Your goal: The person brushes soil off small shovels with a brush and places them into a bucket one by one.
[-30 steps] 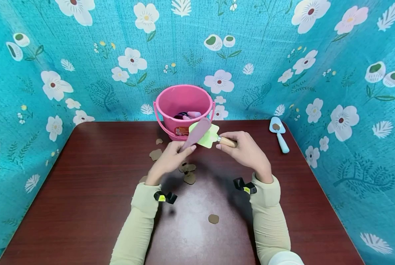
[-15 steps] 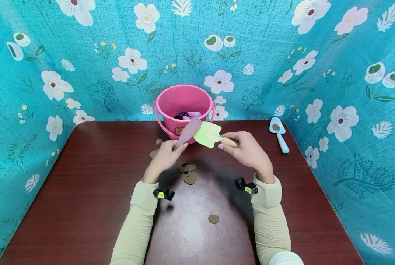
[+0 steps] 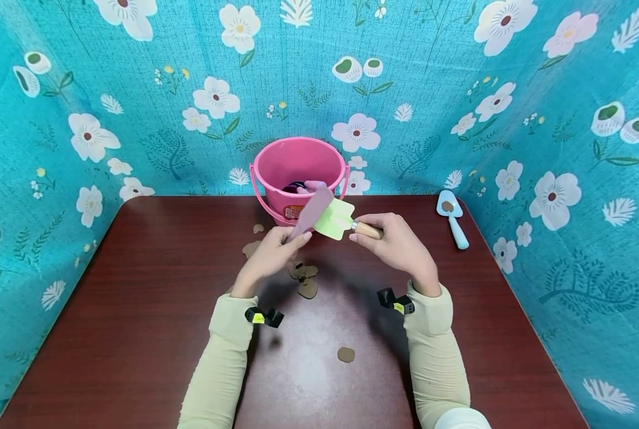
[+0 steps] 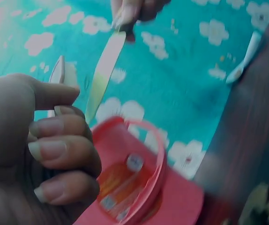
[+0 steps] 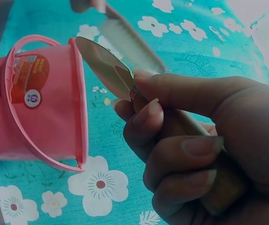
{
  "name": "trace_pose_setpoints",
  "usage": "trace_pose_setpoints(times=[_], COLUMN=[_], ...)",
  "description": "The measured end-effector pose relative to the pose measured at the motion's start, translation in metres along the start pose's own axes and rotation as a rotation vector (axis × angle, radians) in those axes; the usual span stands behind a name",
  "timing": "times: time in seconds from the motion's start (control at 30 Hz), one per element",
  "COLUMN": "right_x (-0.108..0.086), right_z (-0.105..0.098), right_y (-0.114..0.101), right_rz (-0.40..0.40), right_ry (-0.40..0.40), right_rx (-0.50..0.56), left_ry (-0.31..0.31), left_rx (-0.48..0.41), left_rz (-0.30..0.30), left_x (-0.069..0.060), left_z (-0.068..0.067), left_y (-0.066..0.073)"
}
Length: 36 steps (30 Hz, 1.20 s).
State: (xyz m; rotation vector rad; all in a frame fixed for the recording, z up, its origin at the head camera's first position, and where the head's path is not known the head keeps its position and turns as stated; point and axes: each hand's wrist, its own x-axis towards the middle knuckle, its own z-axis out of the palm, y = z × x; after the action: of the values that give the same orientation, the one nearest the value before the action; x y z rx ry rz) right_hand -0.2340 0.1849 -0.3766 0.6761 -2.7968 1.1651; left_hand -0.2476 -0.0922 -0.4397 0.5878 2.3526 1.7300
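My left hand (image 3: 272,253) grips a mauve brush (image 3: 315,207), its rounded back facing up in the head view. Pale bristles line the brush (image 5: 136,44) in the right wrist view. Wrapped round a wooden handle, my right hand (image 3: 400,245) holds a small trowel with a light green blade (image 3: 334,218). The brush overlaps the blade's left end in the head view; whether they touch I cannot tell. Both tools are raised in front of the pink bucket (image 3: 298,149). Some purple and dark things lie inside it, partly hidden.
Flat brown pieces (image 3: 307,288) lie on the dark red table (image 3: 110,310) under and beside my left hand. A single brown piece (image 3: 346,354) is nearer me. At the back right corner rests a light blue trowel (image 3: 452,220). Flowered blue cloth (image 3: 164,89) stands around the table.
The brush moved left and off the trowel blade's middle, then came back right over its end. The trowel shifted slightly right, then left again. Both grips stay the same.
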Motion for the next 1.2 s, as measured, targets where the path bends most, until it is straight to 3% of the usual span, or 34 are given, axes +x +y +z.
trace_pose_setpoints(times=[0.1,0.2,0.3,0.53,0.7,0.87,1.07,1.2], right_x=[0.0,0.0,-0.001,-0.003,-0.002,-0.001,0.0,-0.001], right_z=[0.001,0.001,-0.001,-0.004,-0.002,-0.001,0.0,0.0], right_y=[0.0,0.0,-0.001,0.0,-0.001,0.0,0.0,-0.002], right_rz=[-0.009,-0.012,-0.005,0.027,0.035,0.017,-0.006,-0.018], right_ry=[-0.005,-0.003,0.005,-0.002,-0.007,-0.008,-0.004,-0.007], right_rx=[-0.003,-0.011,-0.024,-0.005,0.016,-0.008,-0.01,-0.014], left_ry=[-0.088,-0.121,-0.058,0.163,0.207,0.175,0.04,0.003], left_rx=[-0.023,-0.023,0.044,0.265,0.262,0.169,0.09,0.099], left_rz=[0.016,-0.004,-0.031,-0.119,-0.106,-0.053,0.034,0.022], left_x=[0.002,0.003,0.003,0.003,0.0,-0.003,0.0,0.003], left_z=[0.009,0.013,0.01,-0.009,-0.02,-0.015,0.009,0.022], left_y=[0.003,0.0,-0.005,-0.016,-0.018,-0.009,0.007,0.006])
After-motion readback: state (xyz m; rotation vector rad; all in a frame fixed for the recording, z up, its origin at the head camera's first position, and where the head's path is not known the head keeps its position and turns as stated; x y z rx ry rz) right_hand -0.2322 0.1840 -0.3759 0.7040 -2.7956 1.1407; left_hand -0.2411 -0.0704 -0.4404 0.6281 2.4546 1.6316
